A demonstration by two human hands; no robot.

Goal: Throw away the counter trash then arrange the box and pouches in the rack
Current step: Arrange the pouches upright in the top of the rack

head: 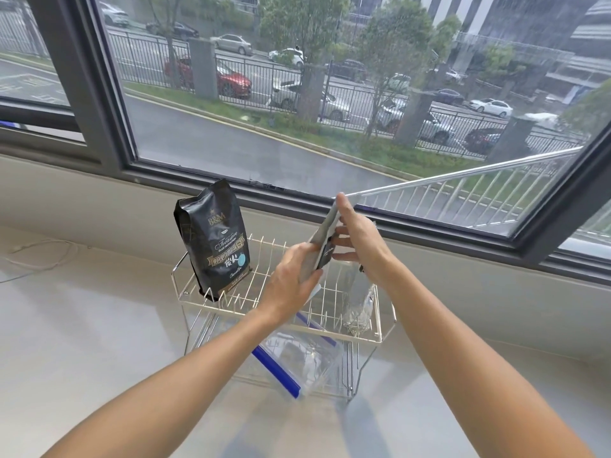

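A white wire rack (383, 328) stands on the pale counter under the window. A black coffee pouch (215, 239) stands upright in its left end. Both hands hold a flat grey pouch (325, 231) edge-on above the middle of the rack: my left hand (291, 279) grips its lower part, my right hand (358, 239) its upper edge. A clear pouch (360, 305) stands in the right end of the rack. Below the top tier lies a clear zip bag with a blue strip (297, 361), partly hidden by my left forearm.
A large window with a dark frame (109, 104) runs behind the counter, with an opened sash (542, 233) at the right. A thin white cable (39, 259) lies on the counter at the far left.
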